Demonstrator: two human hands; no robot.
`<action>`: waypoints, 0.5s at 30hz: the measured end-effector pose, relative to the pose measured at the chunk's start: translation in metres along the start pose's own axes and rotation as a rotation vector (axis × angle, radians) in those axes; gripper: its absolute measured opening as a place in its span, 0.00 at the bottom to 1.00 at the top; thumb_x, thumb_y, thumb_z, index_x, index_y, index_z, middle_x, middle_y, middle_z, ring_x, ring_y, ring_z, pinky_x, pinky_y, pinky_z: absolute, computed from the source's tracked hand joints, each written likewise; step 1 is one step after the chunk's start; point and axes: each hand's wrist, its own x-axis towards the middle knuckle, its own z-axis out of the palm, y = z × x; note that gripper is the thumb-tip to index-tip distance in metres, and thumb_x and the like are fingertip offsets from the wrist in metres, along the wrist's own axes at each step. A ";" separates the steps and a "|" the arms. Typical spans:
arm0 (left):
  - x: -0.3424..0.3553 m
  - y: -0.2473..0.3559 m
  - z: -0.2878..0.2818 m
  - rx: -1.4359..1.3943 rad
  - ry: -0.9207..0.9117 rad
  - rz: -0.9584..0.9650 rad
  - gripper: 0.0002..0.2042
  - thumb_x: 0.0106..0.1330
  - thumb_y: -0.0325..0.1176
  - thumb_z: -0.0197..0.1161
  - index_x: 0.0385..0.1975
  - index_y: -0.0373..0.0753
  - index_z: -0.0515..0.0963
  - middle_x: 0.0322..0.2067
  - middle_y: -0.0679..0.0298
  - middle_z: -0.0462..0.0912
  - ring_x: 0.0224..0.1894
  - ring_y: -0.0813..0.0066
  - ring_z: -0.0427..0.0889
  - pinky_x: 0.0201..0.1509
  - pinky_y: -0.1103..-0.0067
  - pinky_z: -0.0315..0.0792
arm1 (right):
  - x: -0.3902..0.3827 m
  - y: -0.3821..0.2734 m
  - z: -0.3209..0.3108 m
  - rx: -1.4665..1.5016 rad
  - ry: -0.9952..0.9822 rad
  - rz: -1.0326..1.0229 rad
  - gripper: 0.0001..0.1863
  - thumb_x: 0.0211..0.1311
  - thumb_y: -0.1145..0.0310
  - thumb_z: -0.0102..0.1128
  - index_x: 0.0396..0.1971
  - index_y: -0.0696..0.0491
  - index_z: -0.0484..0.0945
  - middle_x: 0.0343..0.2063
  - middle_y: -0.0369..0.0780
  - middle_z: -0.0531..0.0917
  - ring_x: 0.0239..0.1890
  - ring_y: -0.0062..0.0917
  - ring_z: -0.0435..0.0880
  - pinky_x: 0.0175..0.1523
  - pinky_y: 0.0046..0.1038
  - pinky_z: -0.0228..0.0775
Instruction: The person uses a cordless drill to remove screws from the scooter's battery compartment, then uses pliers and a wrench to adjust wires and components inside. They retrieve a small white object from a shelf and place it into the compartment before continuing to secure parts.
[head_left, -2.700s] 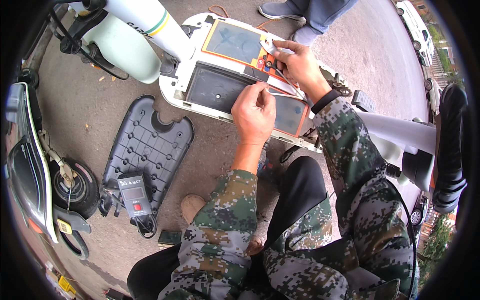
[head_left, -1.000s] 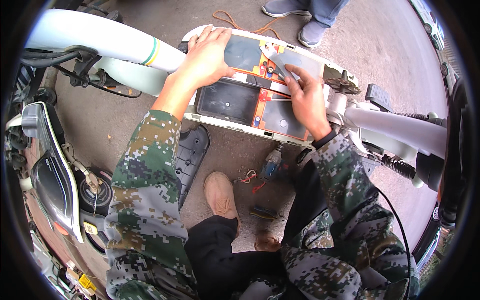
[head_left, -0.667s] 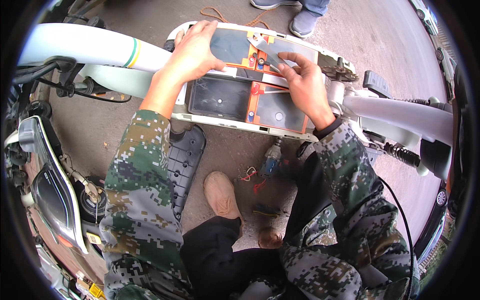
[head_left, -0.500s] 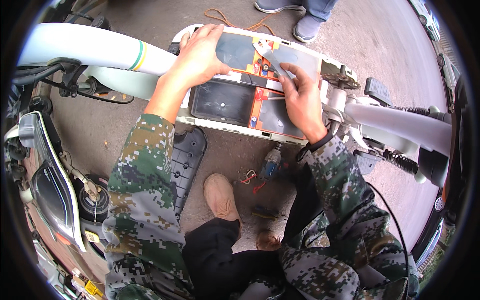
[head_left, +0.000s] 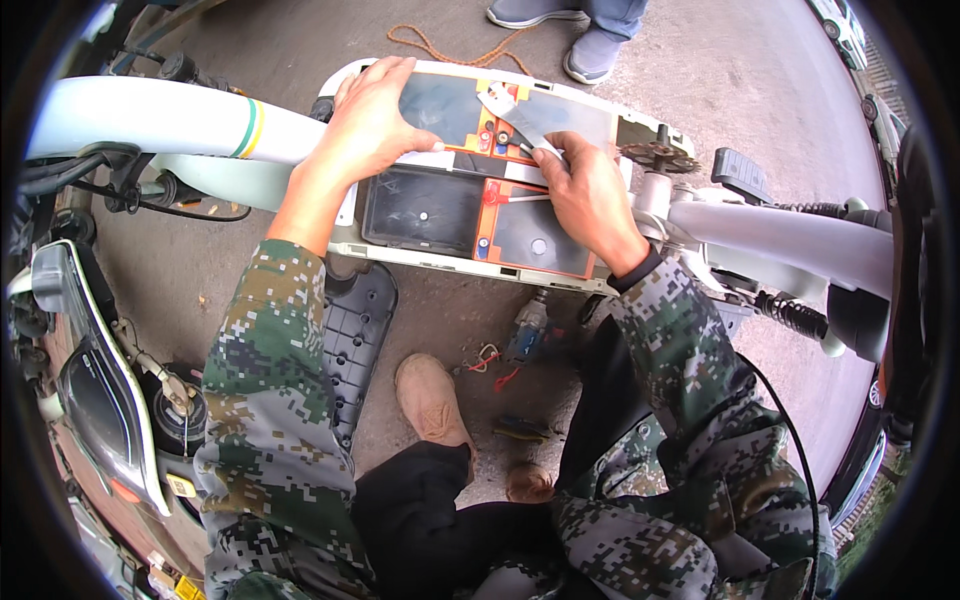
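My right hand (head_left: 592, 200) grips a silver wrench (head_left: 522, 122) between thumb and fingers. The wrench's wide jaw end lies over the orange-edged terminals between two dark batteries (head_left: 438, 110) in the far row. My left hand (head_left: 368, 125) rests, fingers spread, on the left end of the open battery compartment (head_left: 345, 235), with its thumb reaching toward the middle. In the near row sit a black-topped block (head_left: 420, 210) and another orange-edged battery (head_left: 535, 238). A red-capped terminal (head_left: 492, 196) with a cable shows between those two. My right palm side is hidden.
The compartment belongs to a white two-wheeler frame (head_left: 180, 115). A black ribbed plastic cover (head_left: 360, 325) and a blue-grey power tool (head_left: 527, 325) with red wires lie on the ground near my feet. Another person's shoes (head_left: 590, 60) and an orange rope (head_left: 455, 58) are beyond. Another scooter (head_left: 100, 380) stands left.
The whole view has shifted, so the scene sits slightly farther left. Both hands and the wrench keep nearly the same places on the batteries.
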 end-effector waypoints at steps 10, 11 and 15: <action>0.016 0.000 -0.023 -0.752 0.228 -0.371 0.30 0.77 0.41 0.64 0.73 0.30 0.70 0.72 0.46 0.73 0.76 0.57 0.71 0.79 0.70 0.61 | 0.085 -0.024 0.006 -0.726 -0.310 -0.365 0.22 0.74 0.50 0.59 0.44 0.56 0.88 0.42 0.57 0.88 0.48 0.49 0.89 0.55 0.46 0.80; 0.017 0.000 -0.023 -0.786 0.249 -0.383 0.30 0.77 0.42 0.64 0.73 0.30 0.71 0.72 0.46 0.73 0.76 0.57 0.70 0.80 0.70 0.61 | 0.093 -0.031 0.007 -0.823 -0.334 -0.404 0.24 0.74 0.47 0.59 0.45 0.53 0.90 0.43 0.56 0.88 0.48 0.47 0.90 0.57 0.46 0.80; 0.019 0.002 -0.020 -0.771 0.269 -0.407 0.30 0.77 0.44 0.64 0.73 0.32 0.72 0.72 0.47 0.74 0.76 0.57 0.71 0.78 0.69 0.63 | 0.086 -0.034 0.003 -0.411 -0.182 0.080 0.25 0.74 0.45 0.60 0.42 0.54 0.91 0.32 0.49 0.90 0.38 0.41 0.91 0.49 0.42 0.80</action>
